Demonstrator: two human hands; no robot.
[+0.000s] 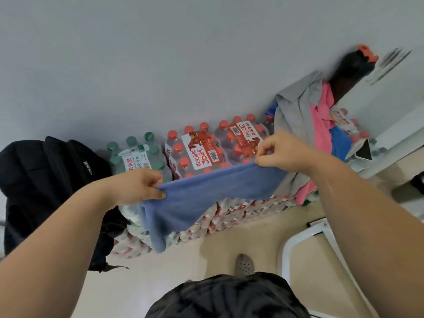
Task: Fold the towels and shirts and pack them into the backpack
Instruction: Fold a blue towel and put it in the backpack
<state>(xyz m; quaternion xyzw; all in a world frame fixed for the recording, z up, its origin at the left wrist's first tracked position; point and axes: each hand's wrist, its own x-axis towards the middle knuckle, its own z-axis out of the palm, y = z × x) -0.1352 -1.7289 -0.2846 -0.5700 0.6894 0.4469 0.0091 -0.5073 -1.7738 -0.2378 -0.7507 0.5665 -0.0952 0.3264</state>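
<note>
**A:** Where is the towel in the head view?

**B:** The blue towel [206,193] is up in the air, stretched between both hands in front of the stacked water packs [202,154]. It is a soft, short-napped cloth. Its top edge runs taut and nearly straight, and the rest hangs as a limp sheet that reaches lower at the left end.

**A:** And the grip on each side?

**B:** The left hand [137,187] has its grip clamped on the towel's top left corner, with thumb and curled fingers closed on bunched cloth. The right hand [282,150] pinches the top right corner between thumb and bent fingertips. Both forearms are bare.

**A:** The backpack?

**B:** The backpack [41,180] is black matt woven fabric, rounded and slumped. It stands at the left end of the stack by the pale grey wall [160,65], just beyond the left hand. I cannot tell whether it rests on the floor or on the packs.

**A:** What lies on the packs?

**B:** At the right end is a loose heap. A collared grey shirt [291,115] lies draped and creased, a crumpled pink cloth [321,127] touches it, and a blue cloth [339,141] sits below the pink. The packs are wrapped in glossy film. Most have round red caps, and the green-capped pack [137,152] sits next to the backpack.

**A:** Below?

**B:** A smooth beige floor [160,271], a grey perforated clog [244,263] and, at the right, a white tubular frame [305,235].
</note>
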